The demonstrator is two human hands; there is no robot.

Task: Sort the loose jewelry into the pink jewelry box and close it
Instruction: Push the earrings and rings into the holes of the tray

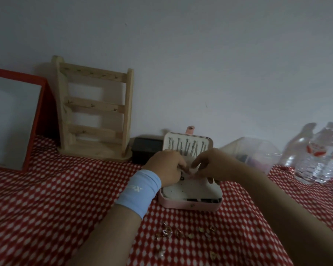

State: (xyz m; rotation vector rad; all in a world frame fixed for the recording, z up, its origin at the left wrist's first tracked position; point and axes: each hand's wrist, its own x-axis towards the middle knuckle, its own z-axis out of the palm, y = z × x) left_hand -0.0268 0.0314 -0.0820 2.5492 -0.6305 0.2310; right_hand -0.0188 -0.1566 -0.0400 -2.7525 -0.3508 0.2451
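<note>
Working in the back half of the pink jewelry box (190,205), open mid-worktop (248,217), w/ lid (188,135) stood up toward the wall and thin silvery pieces (186,148) hung inside it. Meeting there w/ left hand (166,166) and right hand (213,166), fingers (196,162) of both bent down close together over a small pale bit near the hinge side. Can't tell whether pinching it or just touching: too small & dim. Judging the step as seating one small piece into the tray. To do it well: steady the tray w/ left, feed w/ right, press straight down till seated, then check nothing sits proud of the rim. Go slow by the hung pieces, v. close to the knuckles and prob. easy to snag or set swinging. Plenty left to sort: loose jewelry (167,232) scattered on the red dotted cloth (65,198) in front of the box, between the forearms, gold-ish rings & small bits, a few nearer the lower edge. Mind the forearms when pulling back; could sweep those aside or drag the cloth. Around: blue wristband (140,191) on left wrist; wooden rack (93,108) back left, red-framed mirror (40,120) beside it; black box (146,148) just behind-left of the lid; clear container (252,150) & water bottles (319,154) at right, apart from the box. Can't see anything in the lid's way bar the hands; clear both, then line up the snap tab (190,129) before closing.
</note>
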